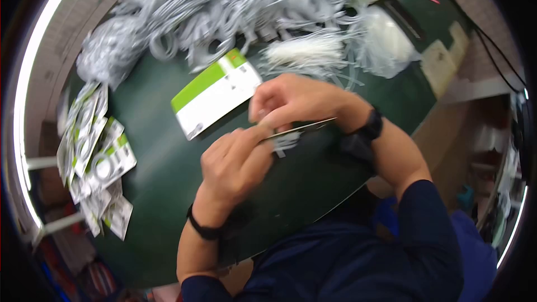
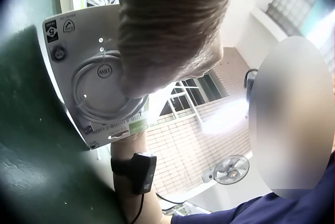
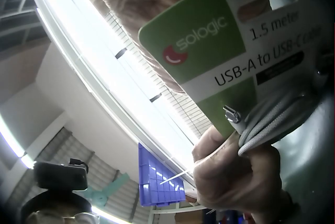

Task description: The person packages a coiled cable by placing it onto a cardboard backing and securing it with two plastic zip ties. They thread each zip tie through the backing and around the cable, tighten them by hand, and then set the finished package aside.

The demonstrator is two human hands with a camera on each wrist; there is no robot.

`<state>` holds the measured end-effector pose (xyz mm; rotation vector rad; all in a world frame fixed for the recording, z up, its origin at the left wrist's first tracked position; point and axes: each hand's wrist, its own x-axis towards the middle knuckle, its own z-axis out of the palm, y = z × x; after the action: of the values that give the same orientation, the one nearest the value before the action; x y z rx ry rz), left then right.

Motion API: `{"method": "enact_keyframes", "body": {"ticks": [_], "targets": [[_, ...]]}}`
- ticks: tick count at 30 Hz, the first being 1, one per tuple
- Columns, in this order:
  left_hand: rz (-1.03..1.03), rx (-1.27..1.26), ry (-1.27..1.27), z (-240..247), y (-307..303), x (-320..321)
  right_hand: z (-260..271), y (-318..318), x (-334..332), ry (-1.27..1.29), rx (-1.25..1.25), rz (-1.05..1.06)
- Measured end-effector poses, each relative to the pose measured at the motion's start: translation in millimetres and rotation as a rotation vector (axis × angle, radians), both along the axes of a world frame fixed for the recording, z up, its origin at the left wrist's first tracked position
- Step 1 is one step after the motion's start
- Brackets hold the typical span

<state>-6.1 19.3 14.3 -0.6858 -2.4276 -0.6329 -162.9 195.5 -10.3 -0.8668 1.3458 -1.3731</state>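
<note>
"Fingers?"

"Left hand (image 1: 232, 162): narrow, curled round card (image 3: 201, 51). Right hand (image 1: 305, 100): curled at card's edge; can't tell about any pinch."

"Card where?"

"Between the 2 hands, tilted, above table (image 1: 168, 190). Marked 1.5 meter, USB-A to USB-C. Coiled cable (image 3: 269, 122) against card, white tie (image 3: 181, 174) by left fingers."

"Step?"

"Probably tying cable to card. Next move likely calls for steady card, tie pulled snug, no kinks."

"Farther out?"

"Green-white pack (image 1: 215, 98) just beyond hands. Past that, loose white ties (image 1: 305, 50) and a big heap of grey cables (image 1: 224, 8). Off left, carded cables (image 1: 98, 159), piled loosely."

"Containers?"

"Clear bag (image 1: 389, 39) beside white ties: whitish contents, too blurred to name. Blue crate (image 3: 157, 179) in right wrist view: can't see inside."
</note>
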Motion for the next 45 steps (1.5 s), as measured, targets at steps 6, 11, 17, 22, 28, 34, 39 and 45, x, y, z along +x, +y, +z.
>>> {"method": "enact_keyframes", "body": {"ticks": [6,11,17,22,28,34,39,45], "targets": [[0.038,-0.047,0.041,1.3,2.2,4.0,-16.7,-15.9,1.2,0.245,-0.152,0.005],[0.029,-0.011,-0.076,6.5,-0.3,5.5,-44.8,-36.0,-6.7,0.124,-0.165,0.007],[0.075,0.000,-0.124,12.0,1.3,5.6,-46.9,-38.7,-11.3,-0.009,-0.114,-0.011],[0.185,0.047,-0.229,5.1,-10.9,4.2,-22.3,-13.0,-13.8,0.135,-0.182,-0.329],[0.298,0.237,-0.449,-20.3,-29.8,4.4,-7.6,-15.2,-15.0,0.426,-0.506,-0.489],[0.363,0.427,-0.546,-18.1,7.9,-6.8,9.3,-4.5,24.5,1.304,-0.161,-0.276],[0.395,0.441,-0.663,-13.3,0.6,-2.0,7.4,1.3,29.1,1.144,-0.208,-0.291],[0.282,0.612,-0.659,-22.6,-6.9,-6.3,14.5,-5.7,25.5,0.923,-0.131,-0.283]]}}
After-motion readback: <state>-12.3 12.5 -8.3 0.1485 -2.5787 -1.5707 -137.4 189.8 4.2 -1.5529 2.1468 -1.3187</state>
